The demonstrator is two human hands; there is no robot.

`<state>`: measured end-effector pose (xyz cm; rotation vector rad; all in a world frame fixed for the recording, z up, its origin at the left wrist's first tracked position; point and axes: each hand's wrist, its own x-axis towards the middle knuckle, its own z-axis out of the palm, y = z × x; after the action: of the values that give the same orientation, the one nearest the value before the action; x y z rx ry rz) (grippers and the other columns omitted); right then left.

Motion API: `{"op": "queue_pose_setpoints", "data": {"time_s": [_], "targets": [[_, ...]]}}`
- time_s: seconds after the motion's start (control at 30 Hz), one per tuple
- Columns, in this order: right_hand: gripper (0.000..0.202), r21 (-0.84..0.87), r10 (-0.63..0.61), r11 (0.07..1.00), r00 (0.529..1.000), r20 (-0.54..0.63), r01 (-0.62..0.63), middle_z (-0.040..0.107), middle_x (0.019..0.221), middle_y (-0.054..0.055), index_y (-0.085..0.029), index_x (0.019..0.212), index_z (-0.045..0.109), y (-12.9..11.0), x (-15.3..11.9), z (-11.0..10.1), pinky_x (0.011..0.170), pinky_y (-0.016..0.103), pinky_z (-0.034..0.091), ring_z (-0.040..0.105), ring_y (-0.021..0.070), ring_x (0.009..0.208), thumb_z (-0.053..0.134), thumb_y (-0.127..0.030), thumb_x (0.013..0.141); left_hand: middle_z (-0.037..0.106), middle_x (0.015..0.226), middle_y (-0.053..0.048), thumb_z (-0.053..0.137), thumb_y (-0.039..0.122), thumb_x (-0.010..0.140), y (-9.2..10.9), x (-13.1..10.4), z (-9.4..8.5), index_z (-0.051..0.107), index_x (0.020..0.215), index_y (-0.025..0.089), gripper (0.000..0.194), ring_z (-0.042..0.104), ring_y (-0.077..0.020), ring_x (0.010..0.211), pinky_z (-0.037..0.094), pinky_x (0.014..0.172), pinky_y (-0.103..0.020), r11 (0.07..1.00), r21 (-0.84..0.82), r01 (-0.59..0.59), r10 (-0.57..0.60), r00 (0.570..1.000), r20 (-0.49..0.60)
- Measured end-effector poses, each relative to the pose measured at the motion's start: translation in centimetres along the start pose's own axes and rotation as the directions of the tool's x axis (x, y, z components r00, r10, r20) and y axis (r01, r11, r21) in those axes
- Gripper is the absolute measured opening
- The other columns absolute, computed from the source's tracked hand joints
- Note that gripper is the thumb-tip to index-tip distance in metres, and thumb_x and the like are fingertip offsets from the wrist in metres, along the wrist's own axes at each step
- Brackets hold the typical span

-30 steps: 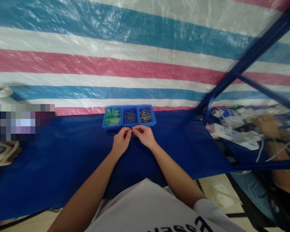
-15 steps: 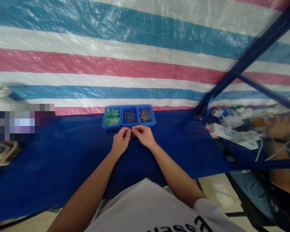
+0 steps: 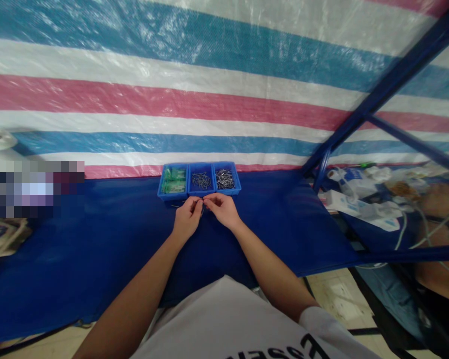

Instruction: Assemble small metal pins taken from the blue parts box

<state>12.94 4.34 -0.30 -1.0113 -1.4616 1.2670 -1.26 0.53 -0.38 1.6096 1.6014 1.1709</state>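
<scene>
My left hand [image 3: 187, 215] and my right hand [image 3: 222, 209] meet fingertip to fingertip just in front of three joined blue bins. Both are closed in a pinch, and whatever small piece lies between the fingertips is too small to name. A thin rod-like piece [image 3: 175, 206] shows by my left fingers; I cannot tell whether it is held or lying on the table. The left bin [image 3: 173, 196] holds green-and-clear packets [image 3: 175, 180]. In the middle bin lie thin metal pins or screws [image 3: 201, 180], and the right bin contains thicker, shiny metal screw-like pieces [image 3: 225, 179].
Blue covering lies over the table [image 3: 108, 239], against a striped plastic sheet [image 3: 209, 65]. A blue metal frame [image 3: 359, 122] rises at right. Beyond it are a white box [image 3: 351, 205], cables and another person's arm [image 3: 439, 249]. A cloth bag [image 3: 7, 237] sits at far left.
My hands stay pinched together in front of the bins, with barely any visible movement. At the right, the other person's hand has shifted slightly.
</scene>
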Motion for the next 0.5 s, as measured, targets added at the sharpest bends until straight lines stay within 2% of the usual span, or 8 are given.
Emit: {"op": "queue_pose_setpoints", "data": {"time_s": [0.5], "targets": [[0.021, -0.013, 0.008, 1.0, 1.0, 0.007, -0.007, 0.071, 0.078, 0.004, -0.017, 0.087, 0.071, 0.01, -0.03, 0.01, 0.066, 0.026, 0.051, 0.063, 0.0131, 0.066, 0.067, -0.035, 0.076, 0.058, 0.058, 0.004, 0.045, 0.042, 0.089, -0.18, 0.06, 0.06, 0.058, 0.091, 0.021, 0.026, 0.055, -0.0108, 0.05, 0.042, 0.052, -0.022, 1.0, -0.006, -0.001, 0.001, 1.0, 0.001]]}}
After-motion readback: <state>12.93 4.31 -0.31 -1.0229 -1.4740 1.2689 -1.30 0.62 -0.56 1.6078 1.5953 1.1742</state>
